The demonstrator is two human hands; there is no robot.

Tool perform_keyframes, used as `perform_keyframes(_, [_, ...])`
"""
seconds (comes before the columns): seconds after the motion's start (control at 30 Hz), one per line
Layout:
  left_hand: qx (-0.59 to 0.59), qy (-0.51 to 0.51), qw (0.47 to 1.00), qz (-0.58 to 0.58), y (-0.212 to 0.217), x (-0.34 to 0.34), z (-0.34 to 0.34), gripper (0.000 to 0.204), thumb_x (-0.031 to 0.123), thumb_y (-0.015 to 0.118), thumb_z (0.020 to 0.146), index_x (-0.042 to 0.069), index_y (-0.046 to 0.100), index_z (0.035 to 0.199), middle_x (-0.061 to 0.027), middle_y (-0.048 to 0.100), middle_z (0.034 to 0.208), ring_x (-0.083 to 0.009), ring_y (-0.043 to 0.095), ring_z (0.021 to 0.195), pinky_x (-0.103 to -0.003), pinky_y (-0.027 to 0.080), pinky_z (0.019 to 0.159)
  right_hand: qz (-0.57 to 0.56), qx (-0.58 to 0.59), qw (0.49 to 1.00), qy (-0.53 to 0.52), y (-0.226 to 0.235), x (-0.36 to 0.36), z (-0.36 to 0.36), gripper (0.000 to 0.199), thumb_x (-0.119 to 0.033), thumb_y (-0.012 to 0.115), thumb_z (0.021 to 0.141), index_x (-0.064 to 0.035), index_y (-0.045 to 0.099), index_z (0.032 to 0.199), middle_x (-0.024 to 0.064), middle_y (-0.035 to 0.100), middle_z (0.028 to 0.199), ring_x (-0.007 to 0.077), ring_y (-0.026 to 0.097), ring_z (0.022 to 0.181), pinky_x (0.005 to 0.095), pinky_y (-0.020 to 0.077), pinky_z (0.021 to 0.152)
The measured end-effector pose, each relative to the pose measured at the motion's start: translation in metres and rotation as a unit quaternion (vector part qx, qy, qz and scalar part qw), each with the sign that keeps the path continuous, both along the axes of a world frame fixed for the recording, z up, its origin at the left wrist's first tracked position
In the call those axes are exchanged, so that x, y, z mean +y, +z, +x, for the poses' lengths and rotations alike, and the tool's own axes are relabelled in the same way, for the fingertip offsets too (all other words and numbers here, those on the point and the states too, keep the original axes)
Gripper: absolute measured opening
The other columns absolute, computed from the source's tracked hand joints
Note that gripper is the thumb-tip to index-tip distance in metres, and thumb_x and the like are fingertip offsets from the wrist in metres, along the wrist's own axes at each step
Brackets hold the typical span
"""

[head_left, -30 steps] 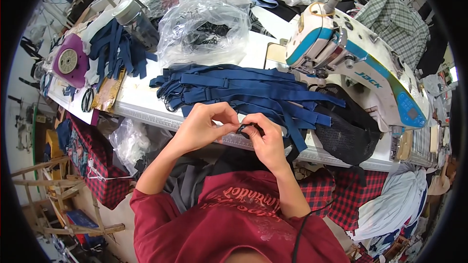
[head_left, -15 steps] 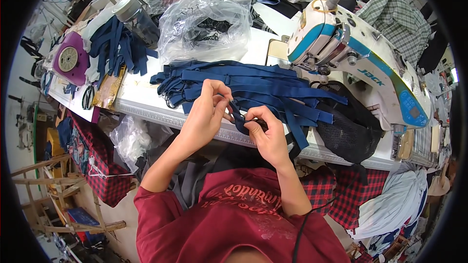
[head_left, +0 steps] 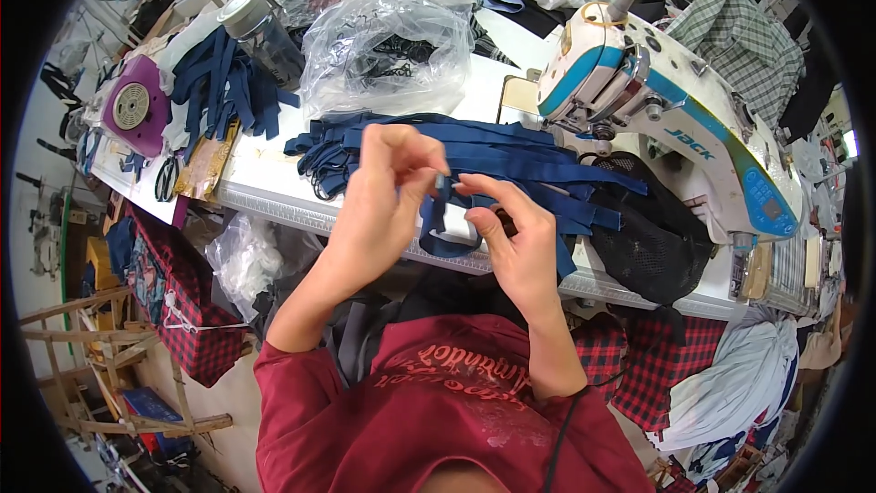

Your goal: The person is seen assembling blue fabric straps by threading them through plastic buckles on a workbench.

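Observation:
My left hand (head_left: 388, 192) is raised over the table's front edge, thumb and fingers pinched on the end of a dark blue fabric strap (head_left: 445, 246). A small pale bit shows at its fingertips. The strap hangs in a loop between my hands. My right hand (head_left: 520, 237) is at the loop's other side, index finger and thumb apart. The strap runs in behind its thumb, where the other fingers are partly hidden. Just beyond my hands lies a pile of similar blue straps (head_left: 511, 139), with thin black cords at its left end.
A white and blue sewing machine (head_left: 671, 110) stands at right, beside a black mesh bag (head_left: 639, 251). Behind the pile sits a clear plastic bag (head_left: 333, 55) of dark cords. Leftward are a clear jar (head_left: 265, 32), more blue straps (head_left: 214, 82) and a purple device (head_left: 137, 132).
My hands have moved slightly apart, the left one rising a little. The strap, bunched between my fingers before, now hangs in an open loop. My right thumb and index finger have spread.

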State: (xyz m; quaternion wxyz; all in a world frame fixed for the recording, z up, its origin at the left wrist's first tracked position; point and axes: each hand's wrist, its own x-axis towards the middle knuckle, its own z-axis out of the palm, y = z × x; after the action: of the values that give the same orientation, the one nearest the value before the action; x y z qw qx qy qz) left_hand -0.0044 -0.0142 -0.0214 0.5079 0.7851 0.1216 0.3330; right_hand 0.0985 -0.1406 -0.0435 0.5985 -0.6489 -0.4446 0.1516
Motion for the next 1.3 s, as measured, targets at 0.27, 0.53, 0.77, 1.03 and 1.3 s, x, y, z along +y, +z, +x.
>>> perform_keyframes(0.27, [-0.054, -0.046, 0.997, -0.005, -0.018, -0.012, 0.021, 0.039, 0.001, 0.067, 0.075, 0.001, 0.042, 0.105, -0.0116, 0.057, 0.1, -0.0225, 0.061, 0.088, -0.033, 0.05, 0.076, 0.027, 0.124, 0.988, -0.087, -0.003, 0.0, 0.004, 0.01, -0.005, 0.064, 0.082, 0.0024, 0.062, 0.088, 0.0028, 0.064, 0.073, 0.0048, 0.053, 0.062, 0.0197, 0.0425, 0.056])
perform_keyframes(0.53, [-0.043, 0.023, 0.955, 0.294, -0.034, -0.033, 0.03, 0.046, 0.016, 0.075, 0.068, 0.002, 0.053, 0.106, -0.0089, 0.06, 0.079, -0.0218, 0.061, 0.064, -0.029, 0.048, 0.05, 0.092, 0.236, 0.961, -0.107, -0.007, -0.015, 0.013, 0.009, -0.005, 0.066, 0.08, 0.0022, 0.06, 0.08, -0.0032, 0.053, 0.07, 0.0006, 0.045, 0.059, 0.0152, 0.0321, 0.051])
perform_keyframes(0.77, [-0.052, 0.061, 0.921, 0.381, -0.025, -0.013, 0.016, 0.039, 0.02, 0.079, 0.064, 0.003, 0.06, 0.093, -0.0037, 0.06, 0.073, -0.0157, 0.058, 0.056, -0.027, 0.045, 0.047, 0.179, 0.218, 0.946, -0.159, 0.004, -0.03, 0.007, 0.007, -0.007, 0.053, 0.088, -0.0006, 0.053, 0.085, 0.0015, 0.053, 0.069, 0.0028, 0.044, 0.047, 0.0172, 0.034, 0.042])
perform_keyframes(1.03, [0.155, -0.079, 0.985, -0.022, 0.004, 0.036, -0.036, 0.047, 0.021, 0.082, 0.061, 0.003, 0.063, 0.099, -0.0004, 0.059, 0.067, -0.0048, 0.051, 0.059, -0.019, 0.042, 0.058, 0.265, 0.152, 0.918, -0.253, 0.017, -0.064, 0.049, 0.01, -0.008, 0.046, 0.093, -0.0018, 0.049, 0.1, 0.006, 0.053, 0.075, 0.0049, 0.035, 0.039, 0.0202, 0.0252, 0.033])
perform_keyframes(1.3, [0.188, -0.011, 0.972, -0.138, -0.011, 0.087, -0.059, 0.013, 0.006, 0.067, 0.079, 0.0, 0.06, 0.088, 0.0014, 0.056, 0.064, -0.0028, 0.05, 0.052, -0.017, 0.04, 0.045, 0.138, 0.119, 0.927, -0.326, 0.002, -0.082, 0.057, 0.02, 0.002, 0.049, 0.087, -0.0029, 0.052, 0.106, 0.0023, 0.052, 0.073, 0.0018, 0.035, 0.042, 0.0173, 0.0236, 0.035])
